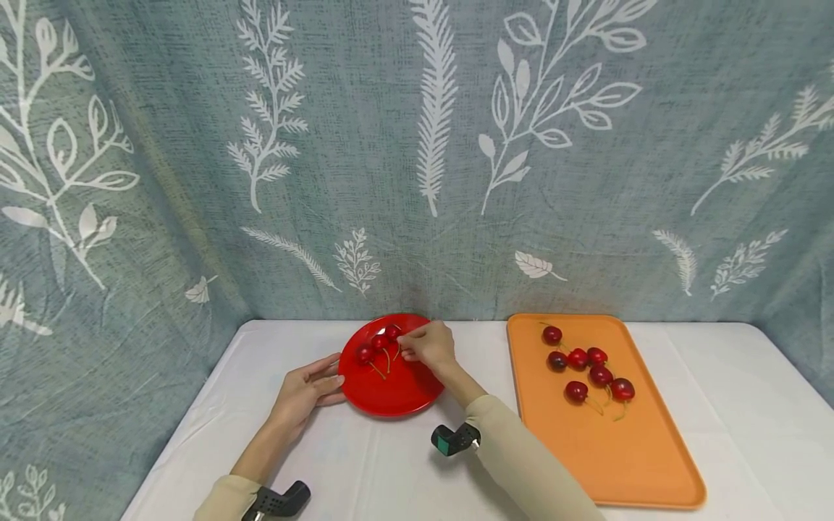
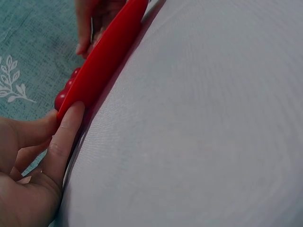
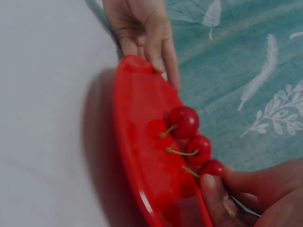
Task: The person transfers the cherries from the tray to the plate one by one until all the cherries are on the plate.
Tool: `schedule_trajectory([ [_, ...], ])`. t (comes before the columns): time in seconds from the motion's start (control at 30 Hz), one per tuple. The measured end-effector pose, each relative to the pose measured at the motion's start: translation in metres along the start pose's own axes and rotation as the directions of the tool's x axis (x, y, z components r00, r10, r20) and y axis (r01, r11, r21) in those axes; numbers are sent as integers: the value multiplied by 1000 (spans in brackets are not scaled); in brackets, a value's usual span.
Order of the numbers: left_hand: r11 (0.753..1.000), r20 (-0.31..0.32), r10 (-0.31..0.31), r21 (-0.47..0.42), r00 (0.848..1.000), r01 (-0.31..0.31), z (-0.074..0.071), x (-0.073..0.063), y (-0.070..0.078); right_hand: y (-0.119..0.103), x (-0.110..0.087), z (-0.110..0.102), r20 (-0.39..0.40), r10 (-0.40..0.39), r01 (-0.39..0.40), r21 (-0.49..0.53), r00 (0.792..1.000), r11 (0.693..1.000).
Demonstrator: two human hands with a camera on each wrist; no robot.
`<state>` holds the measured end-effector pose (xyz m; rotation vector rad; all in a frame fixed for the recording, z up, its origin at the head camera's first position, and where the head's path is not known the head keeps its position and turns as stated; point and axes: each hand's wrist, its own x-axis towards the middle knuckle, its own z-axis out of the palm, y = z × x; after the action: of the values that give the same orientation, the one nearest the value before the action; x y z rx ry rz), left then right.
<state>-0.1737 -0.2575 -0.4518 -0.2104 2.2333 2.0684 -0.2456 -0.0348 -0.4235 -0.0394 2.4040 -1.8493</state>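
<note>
A round red plate (image 1: pixel 391 398) is on the white cloth, left of centre. My left hand (image 1: pixel 302 391) grips its left rim, the thumb on one side and fingers on the other, as the left wrist view also shows. Three red cherries with green stems lie in a slanting row on the plate: a left cherry (image 3: pixel 183 121), a middle cherry (image 3: pixel 198 148) and a far cherry (image 3: pixel 211 168). Over the plate's far right part, my right hand (image 1: pixel 431 347) pinches the far cherry between thumb and finger.
To the right an orange tray (image 1: pixel 606 463) stands on the white-covered table (image 1: pixel 365 463). Several dark red cherries (image 1: pixel 577 359) with stems lie grouped in its far half. A blue-green curtain (image 1: pixel 378 159) with white leaf patterns hangs behind the table.
</note>
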Motion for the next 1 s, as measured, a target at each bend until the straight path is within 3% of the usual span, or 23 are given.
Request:
schedule_trajectory([
  [0.4,1000,-5,-4,9,1000,4,0,-1,-1,-15,-5,-23,71,-38,32,91,997,995],
  [0.63,1000,-15,-23,9,1000,23,2,0,-1,-19,1,-43,113,5,-27,196,994,980],
  [1.0,1000,-14,-19,5,1000,19,1,1,-1,-32,0,-78,179,-35,15,110,983,994],
])
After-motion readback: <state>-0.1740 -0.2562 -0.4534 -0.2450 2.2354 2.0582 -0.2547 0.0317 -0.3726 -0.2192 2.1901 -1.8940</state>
